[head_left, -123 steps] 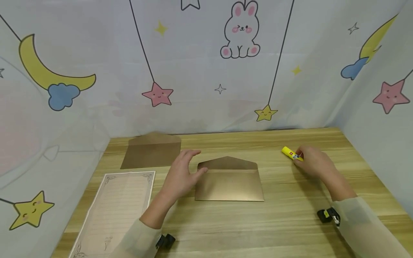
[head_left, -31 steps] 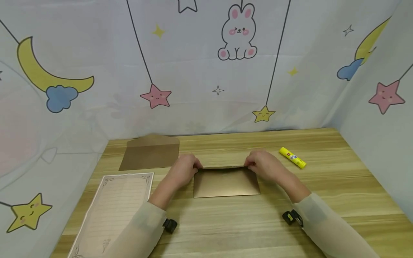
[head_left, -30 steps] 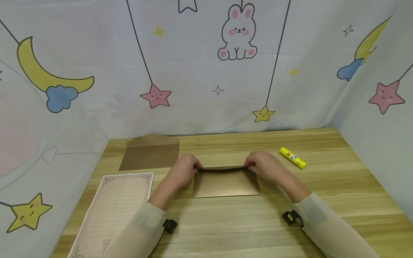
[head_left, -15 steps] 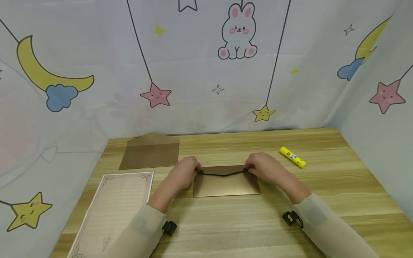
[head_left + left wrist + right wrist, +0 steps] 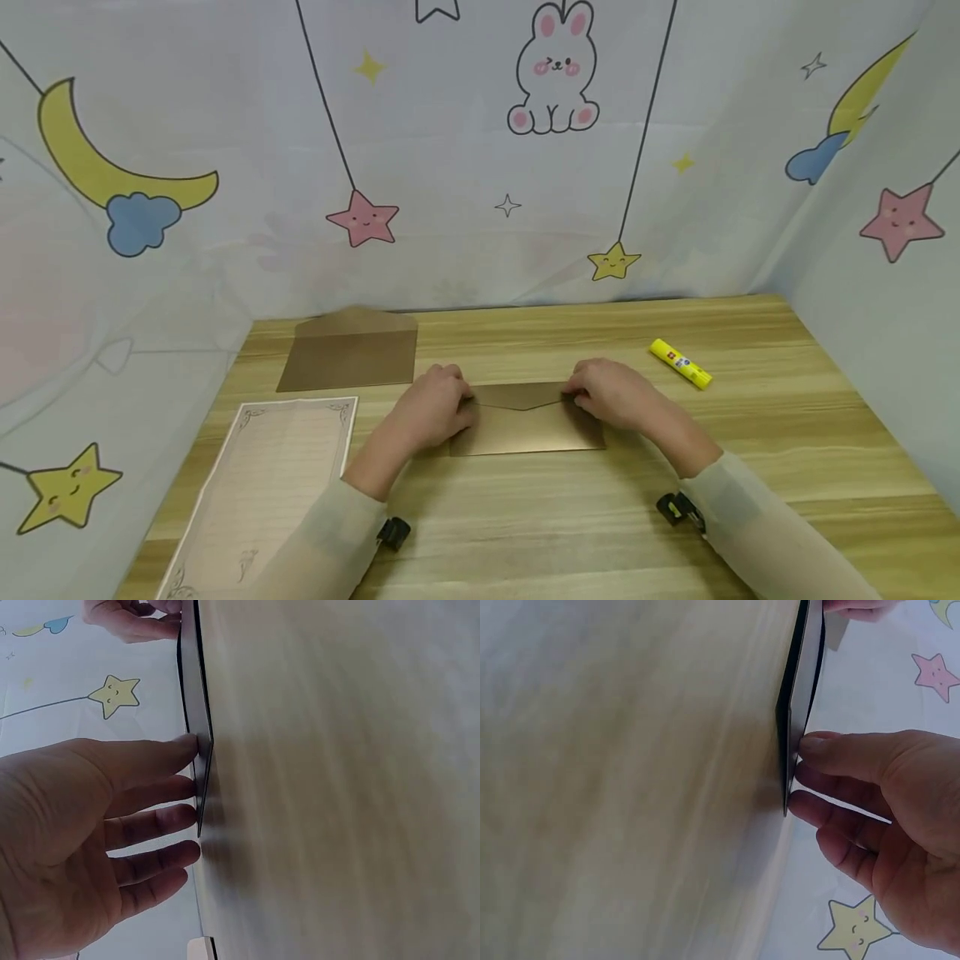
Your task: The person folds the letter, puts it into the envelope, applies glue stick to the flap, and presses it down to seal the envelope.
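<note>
In the head view a bronze-coloured envelope (image 5: 528, 433) lies on the table, its pointed flap (image 5: 521, 395) folded down over the front. My left hand (image 5: 435, 406) holds the upper left end, with its thumb against the paper in the left wrist view and several fingers lined up along the edge. At the upper right end, my right hand (image 5: 617, 395) holds the flap's corner between thumb and bent fingers. The right wrist view shows the thumb on the envelope (image 5: 804, 690) and the fingertips at its corner. Both top corners are partly covered by fingers.
A second brown envelope (image 5: 348, 362) lies with its flap up at the back left. Lined letter paper (image 5: 262, 483) with a decorated border lies at the left, partly under the left sleeve. A yellow glue stick (image 5: 680, 364) rests at the right. A printed curtain (image 5: 465, 150) closes off the wooden table.
The right hand has put down the glue stick. Both hands took the flap and folded it toward the person; it now lies flat. The left thumb has spread downward from the fingers.
</note>
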A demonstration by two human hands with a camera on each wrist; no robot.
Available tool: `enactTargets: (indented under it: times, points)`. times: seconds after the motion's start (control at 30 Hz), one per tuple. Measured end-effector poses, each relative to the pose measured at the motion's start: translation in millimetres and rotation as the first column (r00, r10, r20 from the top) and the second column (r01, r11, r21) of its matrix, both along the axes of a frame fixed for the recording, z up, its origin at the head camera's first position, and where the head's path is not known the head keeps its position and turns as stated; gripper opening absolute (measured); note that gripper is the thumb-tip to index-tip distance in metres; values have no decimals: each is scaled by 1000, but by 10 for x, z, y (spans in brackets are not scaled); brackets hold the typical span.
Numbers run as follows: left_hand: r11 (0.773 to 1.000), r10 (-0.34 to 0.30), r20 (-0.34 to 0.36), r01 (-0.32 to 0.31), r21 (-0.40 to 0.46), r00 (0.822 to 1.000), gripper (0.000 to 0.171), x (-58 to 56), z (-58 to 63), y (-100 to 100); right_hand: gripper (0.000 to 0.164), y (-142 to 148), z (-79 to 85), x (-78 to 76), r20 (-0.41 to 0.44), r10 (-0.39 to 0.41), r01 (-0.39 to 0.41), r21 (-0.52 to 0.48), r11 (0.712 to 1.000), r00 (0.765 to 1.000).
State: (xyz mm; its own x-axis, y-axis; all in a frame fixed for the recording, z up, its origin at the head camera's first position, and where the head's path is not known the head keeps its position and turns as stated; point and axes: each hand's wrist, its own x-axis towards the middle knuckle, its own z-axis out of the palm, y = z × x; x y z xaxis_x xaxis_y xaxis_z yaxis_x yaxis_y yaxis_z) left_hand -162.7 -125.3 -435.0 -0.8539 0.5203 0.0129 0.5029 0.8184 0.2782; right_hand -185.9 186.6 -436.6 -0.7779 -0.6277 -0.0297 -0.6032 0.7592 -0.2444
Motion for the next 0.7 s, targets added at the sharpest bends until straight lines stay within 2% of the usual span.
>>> enactTargets:
  times: [0.13,0.4,0.53,0.7]
  points:
    - [999,-29,-12,29,-38,1000,21,28,5,35,23,-58,24,41,-7,50,-50,9,999,999]
    - [992,-94,17,95,-83,995,24,107,8,191,25,-284,23,162,-47,131,-129,45,991,990]
    - [985,-125,-2,124,-118,992,24,145,10,269,26,-396,8,211,-66,165,-162,55,985,984]
    - [981,-124,-16,120,-150,992,27,161,7,341,29,-502,-4,259,-98,174,-170,46,984,980]
